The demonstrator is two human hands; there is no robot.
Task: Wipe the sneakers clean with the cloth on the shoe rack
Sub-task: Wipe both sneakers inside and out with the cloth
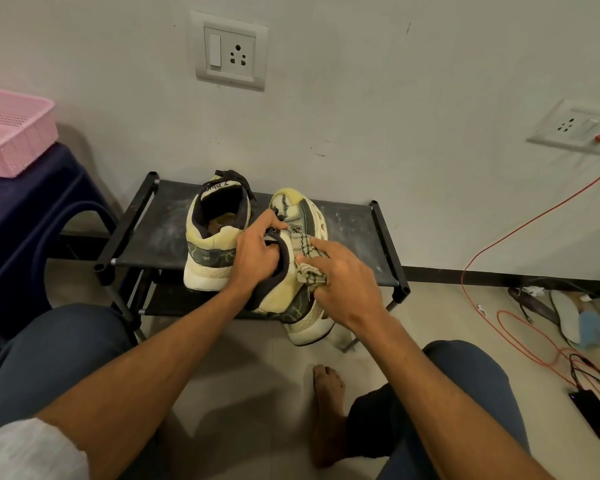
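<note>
Two cream and dark green sneakers are at the black shoe rack [343, 225]. One sneaker [212, 244] stands on the rack's top shelf, heel toward me. The other sneaker [298, 299] is tilted over the rack's front edge, held up by my left hand [257, 252], whose fingers curl into its collar. My right hand [340, 282] grips a checked beige cloth [307, 268] and presses it against the side of this sneaker, index finger stretched forward. The palm hides part of the cloth.
A dark blue stool [32, 216] with a pink basket [11, 133] stands at the left. Red cables [499, 237], a black adapter [594, 419] and loose items lie on the floor at right. My knees and bare foot [328, 410] are below.
</note>
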